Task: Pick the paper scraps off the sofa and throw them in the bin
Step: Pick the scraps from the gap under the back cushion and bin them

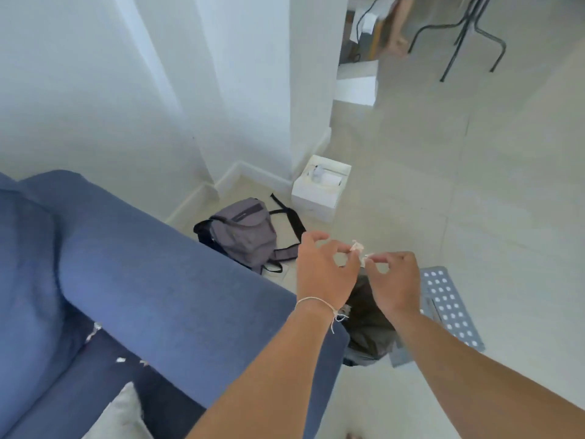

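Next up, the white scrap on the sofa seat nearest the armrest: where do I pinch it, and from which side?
Pinch the scrap across its raised crumpled middle, coming straight down from above. It lies small and low on the dark seat, close under the armrest, which blocks a sideways approach from the right.

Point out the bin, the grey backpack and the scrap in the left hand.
bin (368, 315): head view, on its dark liner below the hands.
grey backpack (243, 232): head view, on its front panel.
scrap (357, 247): head view, on the paper pinched by the left hand (319, 267).
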`<state>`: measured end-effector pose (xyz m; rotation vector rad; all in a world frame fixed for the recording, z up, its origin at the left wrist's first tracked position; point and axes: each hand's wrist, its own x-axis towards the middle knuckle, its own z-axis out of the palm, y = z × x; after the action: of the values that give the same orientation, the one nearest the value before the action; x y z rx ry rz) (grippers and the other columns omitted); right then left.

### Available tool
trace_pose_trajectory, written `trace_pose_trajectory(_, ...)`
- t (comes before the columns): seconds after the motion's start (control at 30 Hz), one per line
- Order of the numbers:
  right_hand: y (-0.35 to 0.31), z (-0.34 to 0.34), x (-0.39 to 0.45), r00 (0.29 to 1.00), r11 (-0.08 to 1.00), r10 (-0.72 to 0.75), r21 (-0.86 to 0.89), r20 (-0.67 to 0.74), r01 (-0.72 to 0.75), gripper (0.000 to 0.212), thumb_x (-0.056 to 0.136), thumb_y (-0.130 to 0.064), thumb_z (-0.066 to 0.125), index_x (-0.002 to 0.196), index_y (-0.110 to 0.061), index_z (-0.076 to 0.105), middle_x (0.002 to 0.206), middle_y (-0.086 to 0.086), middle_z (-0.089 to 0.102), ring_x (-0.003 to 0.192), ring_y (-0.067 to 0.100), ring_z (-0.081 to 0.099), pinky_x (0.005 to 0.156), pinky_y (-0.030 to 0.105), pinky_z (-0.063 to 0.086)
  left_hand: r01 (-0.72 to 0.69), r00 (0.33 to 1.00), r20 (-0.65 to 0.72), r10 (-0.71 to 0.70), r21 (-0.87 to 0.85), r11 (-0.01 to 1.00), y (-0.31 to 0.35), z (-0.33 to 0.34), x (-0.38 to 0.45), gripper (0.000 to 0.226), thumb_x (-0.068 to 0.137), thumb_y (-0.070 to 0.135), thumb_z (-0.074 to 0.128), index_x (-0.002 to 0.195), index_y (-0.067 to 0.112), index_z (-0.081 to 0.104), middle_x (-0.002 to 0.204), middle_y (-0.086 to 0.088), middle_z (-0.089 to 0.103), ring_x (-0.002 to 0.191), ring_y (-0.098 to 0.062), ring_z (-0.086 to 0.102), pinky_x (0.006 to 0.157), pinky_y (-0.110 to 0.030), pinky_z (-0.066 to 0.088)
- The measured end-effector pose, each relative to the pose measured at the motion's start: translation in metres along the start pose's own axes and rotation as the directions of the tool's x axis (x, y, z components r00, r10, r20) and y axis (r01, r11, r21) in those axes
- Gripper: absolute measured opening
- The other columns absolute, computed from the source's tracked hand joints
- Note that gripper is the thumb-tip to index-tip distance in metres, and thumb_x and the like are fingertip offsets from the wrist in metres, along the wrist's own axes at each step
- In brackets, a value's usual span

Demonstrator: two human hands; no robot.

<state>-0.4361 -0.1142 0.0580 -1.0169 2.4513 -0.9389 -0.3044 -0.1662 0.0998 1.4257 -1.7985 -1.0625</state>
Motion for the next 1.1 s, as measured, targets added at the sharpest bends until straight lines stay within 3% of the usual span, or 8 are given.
trace_pose_trajectory(0.17, 0.083, 0.017, 0.032, 0.95, 0.991, 0.132, -0.064, 0.284, -0.118, 0.048, 0.081, -0.062, 0.044, 0.073, -0.021, 0.067, 0.07, -0.004, 0.055, 0.076, 0.017, 0.059, 0.064, 0.024, 0.042, 0.021, 0.991, 0.129, -0.043, 0.169, 0.985, -0.028, 0.058, 0.01, 0.016, 0.086, 0.04, 0.07, 0.088, 0.024, 0.073, 0.11, 0.008, 0.049, 0.105, -0.003, 0.047, 0.085, -0.004, 0.03)
trace_pose_trajectory(0.3, 0.135, 0.015, 0.026, 0.872, 0.955, 0.295, -0.139, 0.39, -0.26, 0.065, 0.09, -0.061, 0.033, 0.13, -0.016, 0.06, 0.126, 0.008, 0.064, 0.116, 0.027, 0.059, 0.098, 0.041, 0.048, 0.045, 0.973, 0.201, -0.114, 0.319, 0.947, -0.06, 0.071, 0.002, 0.014, 0.087, 0.042, 0.067, 0.088, 0.028, 0.071, 0.107, 0.012, 0.048, 0.104, -0.004, 0.05, 0.088, -0.013, 0.037)
trace_pose_trajectory(0.47, 0.18, -0.003, 0.007, 0.857, 0.937, 0.345, -0.201, 0.384, -0.287, 0.039, 0.101, -0.029, 0.04, 0.112, -0.004, 0.066, 0.112, 0.017, 0.066, 0.104, 0.033, 0.061, 0.091, 0.04, 0.048, -0.003, 0.966, 0.241, -0.096, 0.38, 0.925, -0.064, 0.081, 0.008, 0.023, 0.089, 0.047, 0.062, 0.104, 0.033, 0.073, 0.115, 0.013, 0.047, 0.106, -0.004, 0.047, 0.097, -0.024, 0.046)
trace_pose_trajectory(0.57, 0.184, -0.011, -0.003, 0.885, 0.941, 0.323, -0.213, 0.336, -0.263, 0.044, 0.097, -0.034, 0.03, 0.087, -0.005, 0.062, 0.085, 0.017, 0.064, 0.081, 0.033, 0.06, 0.079, 0.045, 0.051, 0.023, 0.959, 0.252, -0.13, 0.388, 0.921, -0.063, 0.082, 0.008, 0.039, 0.088, 0.055, 0.057, 0.119, 0.034, 0.068, 0.129, 0.015, 0.047, 0.118, -0.006, 0.045, 0.105, -0.03, 0.041)
trace_pose_trajectory(0.63, 0.179, -0.007, -0.004, 0.92, 0.956, 0.277, -0.172, 0.277, -0.236, 0.052, 0.092, -0.04, 0.027, 0.092, -0.003, 0.065, 0.081, 0.015, 0.065, 0.078, 0.031, 0.062, 0.075, 0.045, 0.054, 0.057, 0.961, 0.232, -0.152, 0.371, 0.927, -0.065, 0.082, 0.008, 0.043, 0.087, 0.054, 0.058, 0.124, 0.032, 0.065, 0.133, 0.014, 0.047, 0.12, -0.005, 0.044, 0.105, -0.027, 0.04)
trace_pose_trajectory(0.77, 0.151, 0.007, -0.002, 0.951, 0.982, 0.12, -0.172, 0.284, -0.073, 0.041, 0.101, -0.031, 0.039, 0.132, -0.012, 0.057, 0.124, 0.009, 0.061, 0.123, 0.026, 0.051, 0.102, 0.042, 0.043, 0.11, 0.984, 0.111, -0.143, 0.261, 0.959, -0.06, 0.078, 0.006, 0.031, 0.091, 0.042, 0.06, 0.118, 0.028, 0.069, 0.127, 0.011, 0.051, 0.101, 0.006, 0.044, 0.095, -0.016, 0.037)
trace_pose_trajectory(0.93, 0.093, 0.024, -0.004, 0.961, 0.992, -0.065, -0.089, 0.269, 0.092, 0.045, 0.099, -0.039, 0.033, 0.131, -0.018, 0.057, 0.127, 0.004, 0.058, 0.123, 0.021, 0.049, 0.105, 0.039, 0.041, 0.164, 0.97, -0.178, -0.167, -0.03, 0.986, -0.045, 0.064, -0.006, 0.018, 0.092, 0.03, 0.064, 0.105, 0.025, 0.074, 0.117, 0.012, 0.054, 0.112, -0.001, 0.051, 0.091, -0.002, 0.035)
trace_pose_trajectory(1.1, 0.003, 0.044, -0.023, 0.921, 0.956, -0.29, 0.119, 0.26, 0.267, 0.038, 0.1, -0.035, 0.036, 0.128, -0.021, 0.058, 0.123, -0.004, 0.053, 0.12, 0.014, 0.048, 0.104, 0.035, 0.041, 0.205, 0.885, -0.352, -0.303, -0.289, 0.935, -0.043, -0.006, -0.024, 0.016, 0.091, 0.032, 0.065, 0.104, 0.034, 0.075, 0.114, 0.018, 0.056, 0.109, -0.001, 0.056, 0.092, -0.014, 0.043)
